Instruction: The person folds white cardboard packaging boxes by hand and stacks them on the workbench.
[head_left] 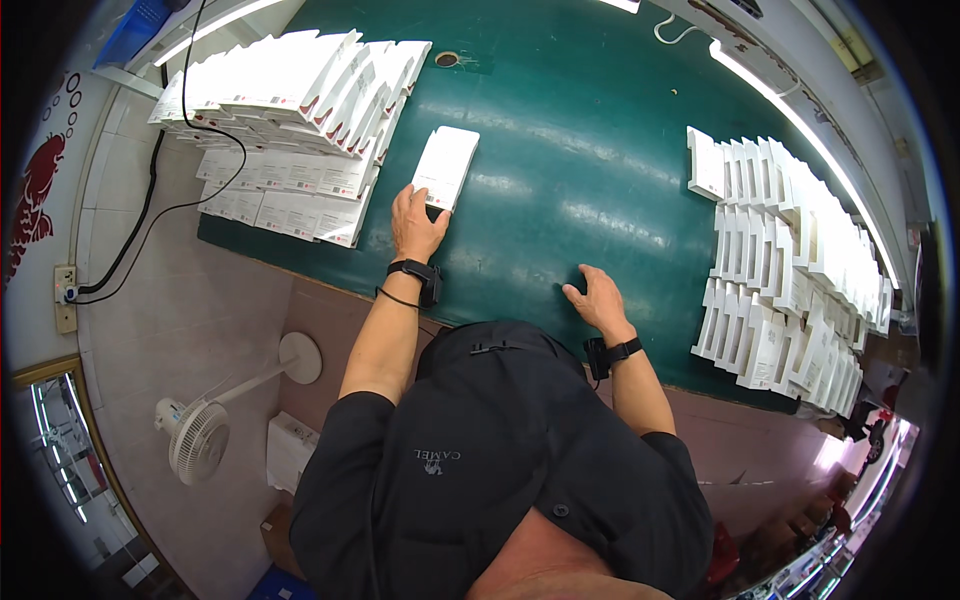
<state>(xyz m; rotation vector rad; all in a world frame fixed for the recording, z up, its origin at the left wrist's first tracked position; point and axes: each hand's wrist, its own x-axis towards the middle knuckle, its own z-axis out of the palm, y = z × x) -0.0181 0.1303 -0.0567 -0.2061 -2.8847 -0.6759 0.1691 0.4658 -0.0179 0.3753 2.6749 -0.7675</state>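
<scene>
A slim white box (449,160) lies on the green tabletop (560,110), left of the middle. At its near end is my left hand (418,226), the fingers over its left corner and the thumb by its right corner, gripping that end. What the fingertips do underneath is hidden. My right hand (600,302) hovers over or rests on the table near its front edge. Its thumb and forefinger are apart, nothing is between them, and the other fingers are partly hidden.
Stacked rows of similar white boxes (300,175) fill the table's left end. Open-ended white box sleeves (765,250) stand in rows on the right. A black cable (243,160) hangs before the left stack. Below stands a white fan (200,440).
</scene>
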